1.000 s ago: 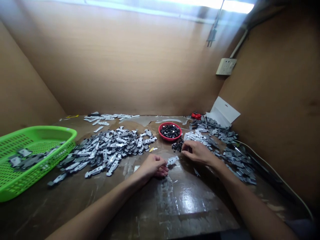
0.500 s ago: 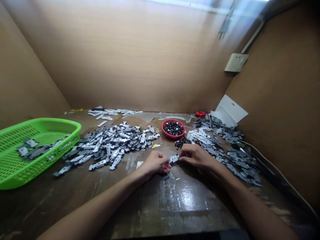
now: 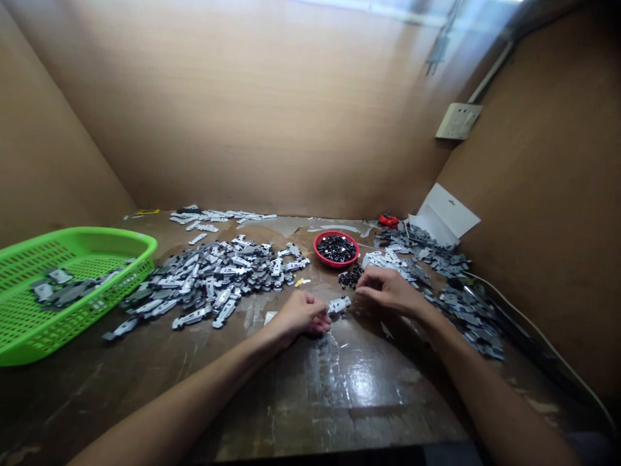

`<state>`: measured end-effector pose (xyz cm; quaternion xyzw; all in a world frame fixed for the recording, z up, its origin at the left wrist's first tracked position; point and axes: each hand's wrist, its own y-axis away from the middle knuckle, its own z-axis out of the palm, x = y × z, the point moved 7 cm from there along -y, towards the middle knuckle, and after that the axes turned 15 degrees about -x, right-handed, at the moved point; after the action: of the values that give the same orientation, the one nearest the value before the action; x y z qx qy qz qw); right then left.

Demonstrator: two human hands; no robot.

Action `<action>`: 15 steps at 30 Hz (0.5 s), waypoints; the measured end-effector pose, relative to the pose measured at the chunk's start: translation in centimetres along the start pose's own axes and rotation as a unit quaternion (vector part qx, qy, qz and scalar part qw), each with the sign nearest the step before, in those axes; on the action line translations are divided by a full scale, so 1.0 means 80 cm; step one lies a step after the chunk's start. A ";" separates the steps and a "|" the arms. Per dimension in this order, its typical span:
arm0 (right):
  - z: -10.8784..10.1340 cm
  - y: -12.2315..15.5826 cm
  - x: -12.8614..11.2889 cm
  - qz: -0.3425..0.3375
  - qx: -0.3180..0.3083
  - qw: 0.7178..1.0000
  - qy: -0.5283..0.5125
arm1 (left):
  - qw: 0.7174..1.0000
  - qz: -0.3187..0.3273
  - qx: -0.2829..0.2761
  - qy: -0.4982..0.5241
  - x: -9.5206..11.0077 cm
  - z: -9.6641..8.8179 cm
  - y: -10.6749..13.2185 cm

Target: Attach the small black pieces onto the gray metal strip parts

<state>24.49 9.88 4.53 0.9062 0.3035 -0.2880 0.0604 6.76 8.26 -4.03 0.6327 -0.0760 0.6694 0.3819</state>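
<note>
My left hand [image 3: 306, 313], closed at the fingertips, holds a small white-and-grey plastic toy car part [image 3: 338, 305] by its left end. The part's other end sticks out to the right, free. Just right of it, my right hand [image 3: 385, 289] has its fingers curled in a pinch, apart from the part. Whatever those fingertips hold, if anything, is too small to see. Small black pieces [image 3: 350, 277] lie loose right beyond my right fingertips. Behind them stands a red basket [image 3: 317, 255] full of similar black pieces.
A heap of white-and-grey car parts [image 3: 228, 275] lies left of centre. Farther left stands a green basket [image 3: 145, 249] with several parts inside. Grey and white parts [image 3: 449, 294] spread along the right, beside a pale cable [image 3: 543, 338]. Cardboard walls [image 3: 272, 129] enclose the table.
My right hand has let go of the car part's right end and moved slightly right and up, toward the loose black pieces. My left hand still holds the part in nearly the same place.
</note>
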 end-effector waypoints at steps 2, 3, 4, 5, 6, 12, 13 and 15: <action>-0.018 0.004 0.021 0.047 0.066 0.996 0.030 | 1.000 -0.001 -0.001 -0.004 0.001 0.000 0.000; -0.023 0.006 0.029 0.065 0.089 0.993 0.051 | 1.000 -0.003 -0.001 -0.006 0.001 0.000 0.001; -0.024 0.006 0.036 0.075 0.097 0.990 0.072 | 1.000 -0.004 -0.001 -0.007 0.001 0.000 0.001; -0.021 0.005 0.040 0.080 0.090 0.989 0.089 | 1.000 -0.005 0.000 -0.009 0.001 0.000 0.001; -0.016 0.003 0.043 0.081 0.076 0.989 0.102 | 1.000 -0.006 0.000 -0.010 0.002 0.001 0.002; 0.010 -0.002 0.057 0.142 0.044 0.978 0.149 | 1.000 -0.004 -0.005 -0.016 0.002 0.002 0.002; 0.011 -0.002 0.061 0.147 0.041 0.977 0.150 | 1.000 -0.003 -0.006 -0.017 0.002 0.001 0.002; 0.011 -0.003 0.066 0.146 0.033 0.978 0.144 | 1.000 -0.001 -0.007 -0.016 0.002 0.001 0.002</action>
<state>27.36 12.55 0.90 0.9743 0.1639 -0.1524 0.0272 6.79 8.18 -3.79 0.6411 -0.0857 0.6580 0.3857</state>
